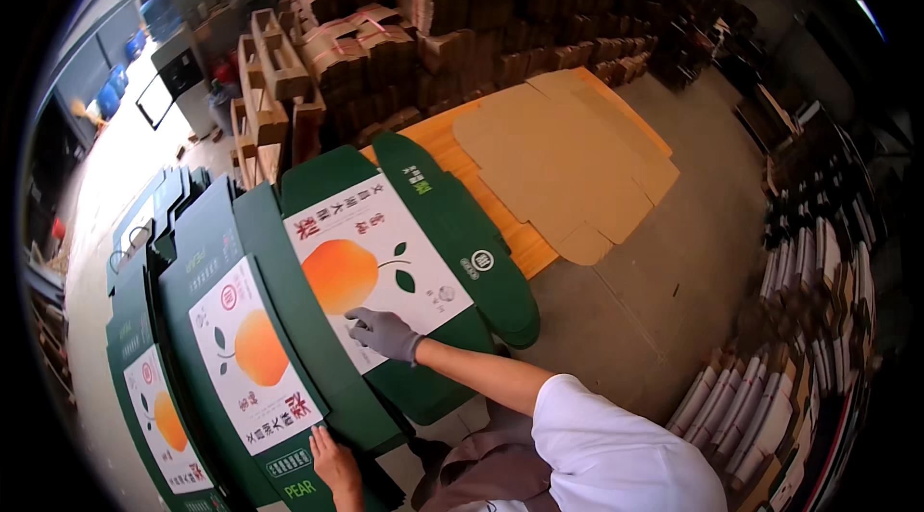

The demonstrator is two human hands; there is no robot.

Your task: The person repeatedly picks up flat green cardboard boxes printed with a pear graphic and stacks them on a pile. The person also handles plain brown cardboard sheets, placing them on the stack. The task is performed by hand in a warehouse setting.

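Observation:
A flat green cardboard box blank [433, 267] with a white panel and a printed orange fruit lies partly over a wooden table. My right hand [387, 335], in a grey glove, rests on its lower part beside the fruit, fingers apart and holding nothing. Bare, my left hand [334, 464] lies with its fingers stretched along the edge of a second printed green blank [260, 353], left of the first. Further left, a third green blank [164, 416] sits on a stack. Whether the blanks are joined cannot be made out.
A plain brown cardboard sheet [568, 161] lies on the wooden table [539, 257]. Bundled cardboard stacks [433, 7] stand behind it, with wooden frames [260, 79] at their left. More stacked sheets [736, 416] are on the floor at right.

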